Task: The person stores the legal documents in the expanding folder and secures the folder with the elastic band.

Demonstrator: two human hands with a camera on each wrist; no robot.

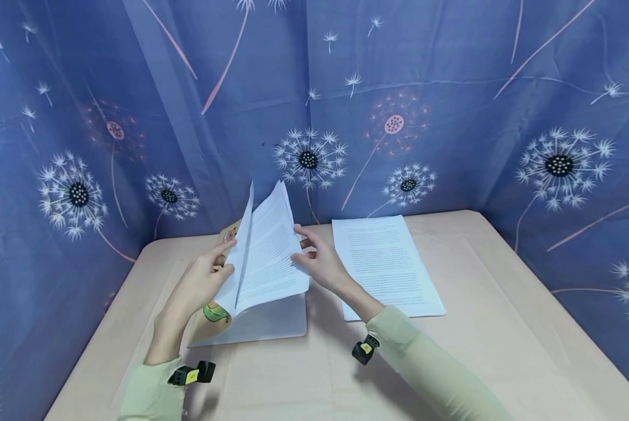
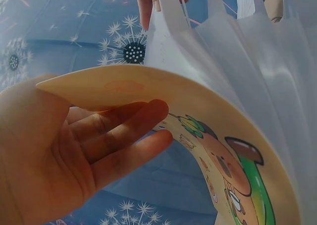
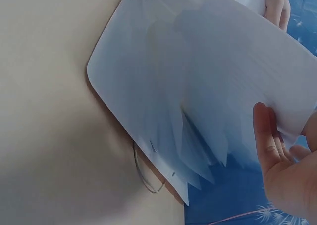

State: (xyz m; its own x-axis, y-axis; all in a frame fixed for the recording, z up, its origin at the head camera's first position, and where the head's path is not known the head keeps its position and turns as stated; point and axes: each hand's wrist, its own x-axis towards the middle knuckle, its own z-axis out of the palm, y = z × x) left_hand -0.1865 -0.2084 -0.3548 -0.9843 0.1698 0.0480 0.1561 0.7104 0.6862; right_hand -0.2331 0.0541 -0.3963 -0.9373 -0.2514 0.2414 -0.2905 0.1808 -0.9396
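Note:
A folder (image 1: 274, 324) with clear plastic pockets and a cartoon-printed cover lies left of centre on the table. My left hand (image 1: 195, 286) holds its left side. In the left wrist view the cover (image 2: 218, 116) bows upward, with straight fingers along its printed face and the thumb hidden behind it. My right hand (image 1: 322, 260) pinches the right edge of raised printed sheets (image 1: 272, 251) in the folder, thumb on the near side. In the right wrist view the pockets (image 3: 143, 71) fan out below the lifted sheet.
A stack of printed paper (image 1: 390, 269) lies right of the folder, just beyond my right forearm. A thin cord loop (image 3: 141, 175) sticks out at the folder's edge. Behind the table (image 1: 483, 351) hangs a blue dandelion-patterned curtain (image 1: 451, 117), also along both sides.

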